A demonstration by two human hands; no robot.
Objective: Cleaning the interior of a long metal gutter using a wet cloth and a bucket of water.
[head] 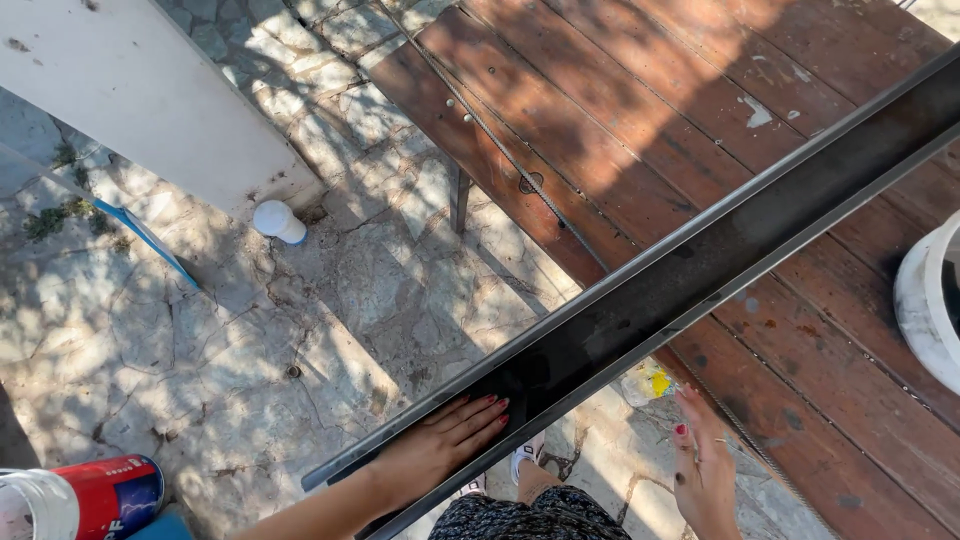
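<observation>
— Fingers of our left hand lie flat and slightly spread on the long dark metal channel, pressing on it, gripping nothing.

— And our right hand?

— It hovers open, fingers loosely extended, just beside the edge of the brown wooden worktop, holding nothing.

— Where does the channel sit?

— It runs diagonally from our left hand at the lower left up to the upper right, across the worktop.

— What else do we see?

— 1 white bucket at the right edge, 1 red can at the lower left, and a white cap-shaped object on the stone paving.
</observation>
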